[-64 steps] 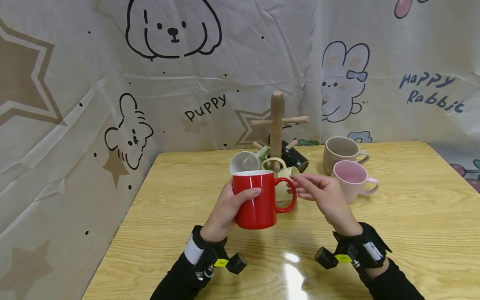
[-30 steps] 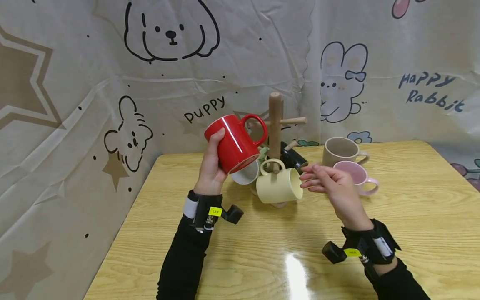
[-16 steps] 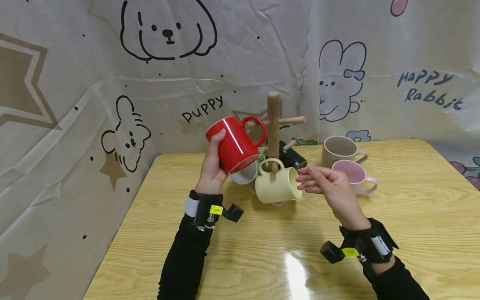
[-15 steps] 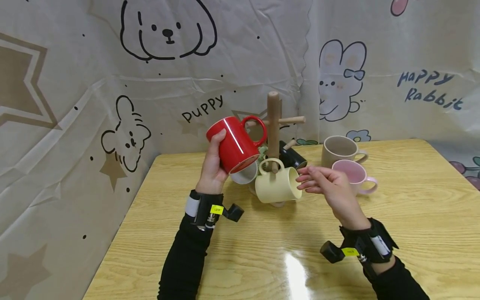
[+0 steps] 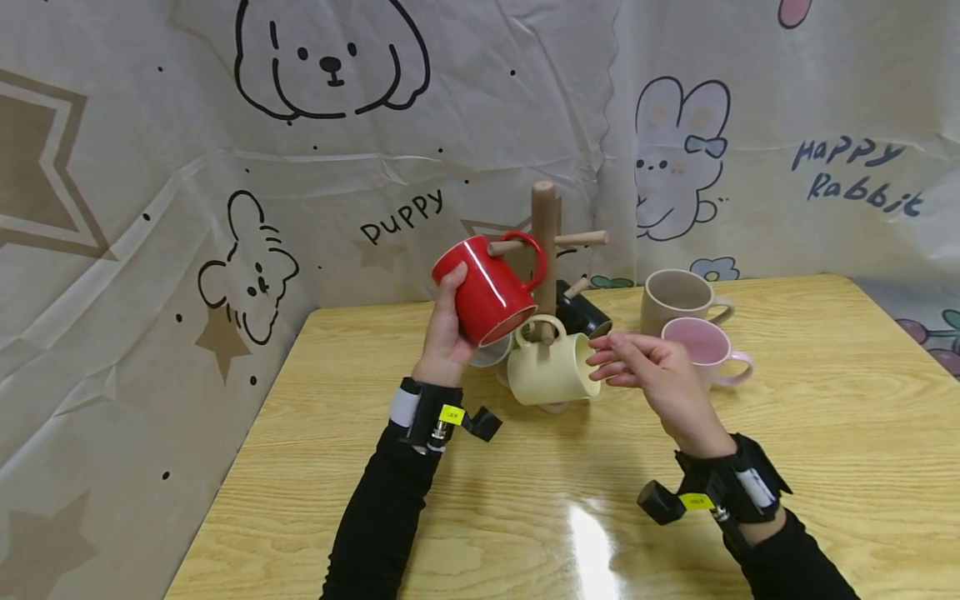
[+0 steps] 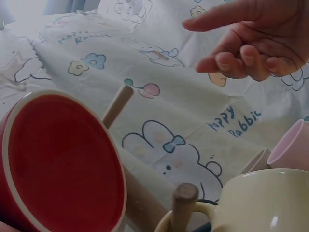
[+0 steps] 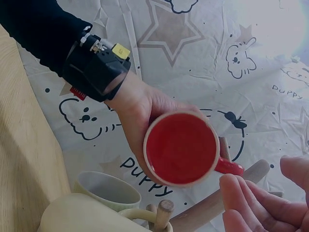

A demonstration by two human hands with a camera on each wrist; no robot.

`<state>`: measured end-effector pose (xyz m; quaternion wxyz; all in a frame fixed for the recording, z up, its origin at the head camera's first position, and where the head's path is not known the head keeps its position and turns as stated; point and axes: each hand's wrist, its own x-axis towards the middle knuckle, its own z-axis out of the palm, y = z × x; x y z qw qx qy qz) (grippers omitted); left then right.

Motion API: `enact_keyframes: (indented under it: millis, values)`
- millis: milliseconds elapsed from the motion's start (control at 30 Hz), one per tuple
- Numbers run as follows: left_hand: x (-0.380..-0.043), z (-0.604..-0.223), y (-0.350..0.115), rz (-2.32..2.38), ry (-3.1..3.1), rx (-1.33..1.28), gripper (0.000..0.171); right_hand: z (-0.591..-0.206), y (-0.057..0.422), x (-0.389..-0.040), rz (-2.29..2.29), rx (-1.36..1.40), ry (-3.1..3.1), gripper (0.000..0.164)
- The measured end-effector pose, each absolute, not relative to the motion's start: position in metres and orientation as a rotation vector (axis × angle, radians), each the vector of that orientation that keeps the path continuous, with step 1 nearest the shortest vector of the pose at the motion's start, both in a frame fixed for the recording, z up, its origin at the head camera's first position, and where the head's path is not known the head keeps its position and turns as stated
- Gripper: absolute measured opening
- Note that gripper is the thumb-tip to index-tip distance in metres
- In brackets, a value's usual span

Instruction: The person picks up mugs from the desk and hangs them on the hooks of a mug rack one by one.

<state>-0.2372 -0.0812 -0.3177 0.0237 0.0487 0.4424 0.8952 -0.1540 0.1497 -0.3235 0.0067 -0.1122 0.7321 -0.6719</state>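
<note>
My left hand (image 5: 444, 329) grips a red mug (image 5: 487, 292) round its body, raised and tilted beside a wooden mug tree (image 5: 544, 217). The mug's handle loop surrounds the upper left peg (image 5: 506, 247), whose tip shows in front of the mug's side. In the left wrist view the mug's base faces the camera. Loosely bent and holding nothing, my right hand (image 5: 660, 383) hovers by the mouth of a pale yellow mug (image 5: 547, 375). That yellow mug hangs by its handle from a lower front peg.
A black mug (image 5: 581, 310) and a whitish mug (image 5: 491, 352), partly covered, hang low on the tree. To the right, a taupe mug (image 5: 675, 302) and a pink mug (image 5: 701, 346) stand upright on the wooden table (image 5: 300, 500). A printed cloth (image 5: 375, 83) backs the table.
My left hand has lifted the red mug, tilted it, then moved it right so its handle goes round the upper left peg. My right hand has drawn away from the handle and stays near the yellow mug.
</note>
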Motion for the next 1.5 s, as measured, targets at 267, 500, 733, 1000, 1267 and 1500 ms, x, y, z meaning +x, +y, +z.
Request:
enact_keyframes:
  millis: [267, 500, 733, 1000, 1267, 1500]
  values:
    - [-0.240, -0.324, -0.068, 2.804, 1.395, 0.126, 0.052, -0.324, 0.148, -0.155, -2.070, -0.334, 2.290, 0.051]
    - [-0.240, -0.330, -0.064, 2.822, 1.421, 0.086, 0.052, -0.326, 0.146, -0.155, -2.042, -0.334, 2.305, 0.048]
    - [-0.240, -0.332, -0.063, 2.827, 1.385, 0.096, 0.049, -0.329, 0.146, -0.155, -2.036, -0.336, 2.301, 0.047]
    - [-0.240, -0.333, -0.063, 2.852, 1.390, 0.120, 0.048, -0.332, 0.146, -0.157, -2.034, -0.367, 2.296, 0.046]
    - [-0.242, -0.331, -0.065, 2.865, 1.365, 0.115, 0.047, -0.333, 0.145, -0.157, -2.036, -0.377, 2.282, 0.046]
    - [-0.243, -0.332, -0.067, 2.816, 1.364, 0.111, 0.047, -0.334, 0.145, -0.158, -2.015, -0.382, 2.295, 0.046]
